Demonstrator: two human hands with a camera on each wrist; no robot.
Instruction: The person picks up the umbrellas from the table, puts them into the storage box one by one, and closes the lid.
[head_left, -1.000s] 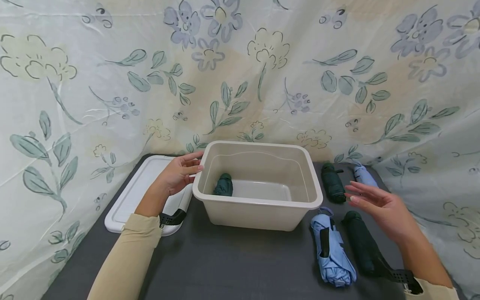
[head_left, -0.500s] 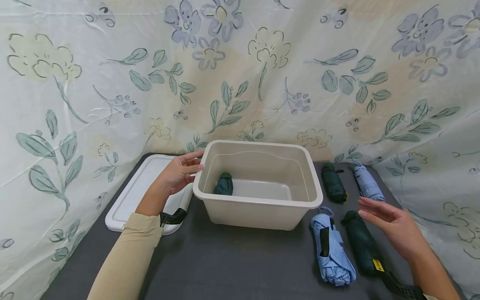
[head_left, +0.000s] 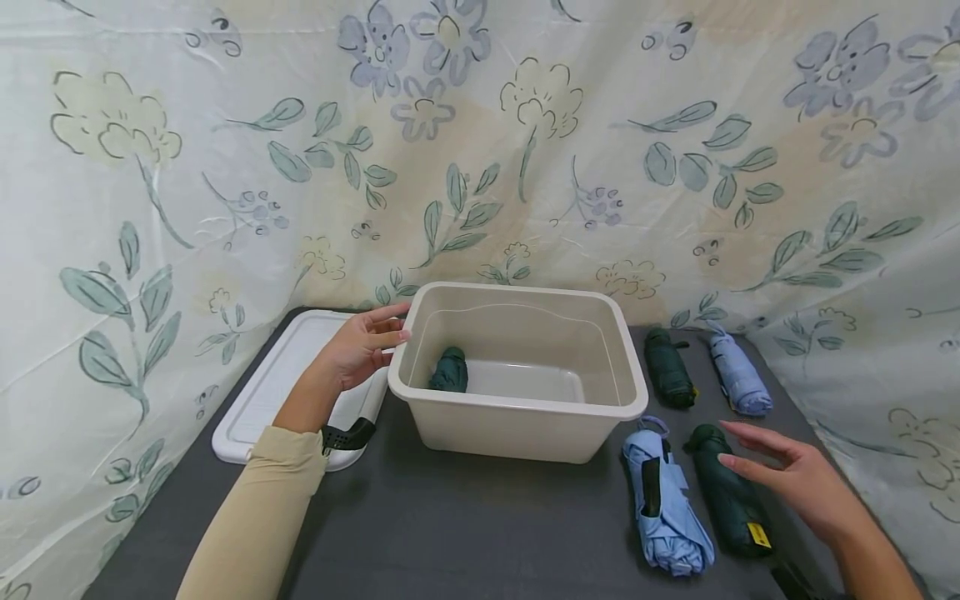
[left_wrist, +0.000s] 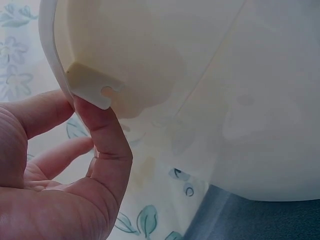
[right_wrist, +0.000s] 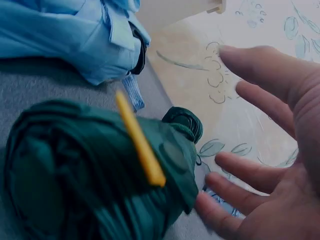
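My left hand point(head_left: 358, 348) holds the left rim of a beige plastic bin point(head_left: 517, 432); the left wrist view shows thumb and fingers point(left_wrist: 111, 140) pinching that edge. Inside the bin, at its left end, lies a dark green folded umbrella point(head_left: 448, 372). My right hand point(head_left: 798, 477) hovers just right of another dark green folded umbrella point(head_left: 723, 496) with a yellow tag, fingers spread and nothing in them. In the right wrist view this umbrella point(right_wrist: 95, 165) lies beside the fingers; whether a fingertip touches it I cannot tell. A light blue folded umbrella point(head_left: 666, 508) lies to its left.
Behind, right of the bin, lie a smaller green umbrella point(head_left: 667, 367) and a pale blue one point(head_left: 738, 371). A white lid point(head_left: 281, 379) rests left of the bin under my left forearm. A floral curtain point(head_left: 480, 150) borders the dark grey table point(head_left: 480, 525).
My right hand has drawn back toward me, from near the rear umbrellas to beside the front dark green one, uncovering its yellow tag. My left hand stays on the bin.
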